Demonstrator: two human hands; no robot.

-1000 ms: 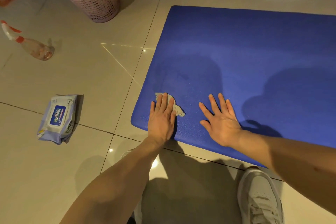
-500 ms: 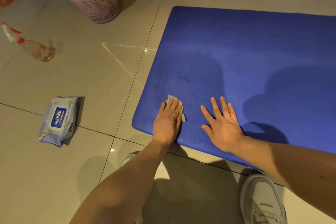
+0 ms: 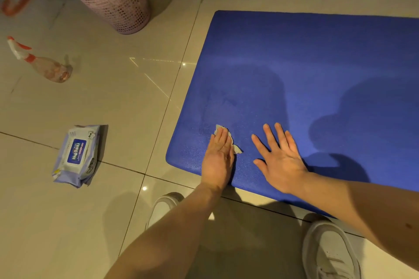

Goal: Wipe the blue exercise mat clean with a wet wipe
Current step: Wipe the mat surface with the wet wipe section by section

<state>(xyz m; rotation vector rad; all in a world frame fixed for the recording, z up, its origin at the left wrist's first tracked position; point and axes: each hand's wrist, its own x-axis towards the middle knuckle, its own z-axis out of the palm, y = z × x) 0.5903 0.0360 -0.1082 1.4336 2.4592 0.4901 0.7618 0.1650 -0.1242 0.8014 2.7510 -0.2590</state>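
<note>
"Mat (image 3: 317,63), the blue one on the floor (image 3: 113,102). Is it clean yet?"

"Not yet, I think. The left hand (image 3: 217,158) is flat, with straight fingers. It presses the wipe (image 3: 236,149) down near the mat's front corner."

"Did it move?"

"Yes. A moment ago it was a bit more to the left. Now it has slid closer to the right hand (image 3: 281,161)."

"What is that hand doing?"

"It is open too, fingers spread, lying flat on the mat. It has stayed put. I think it stops the mat from sliding."

"So what does that mean?"

"Only a small bit by the near edge has been rubbed, I guess. The big far part looks untouched, so lots is left."

"More wipes?"

"The pack (image 3: 77,156) lies on the floor to the left, well apart from the mat."
</note>
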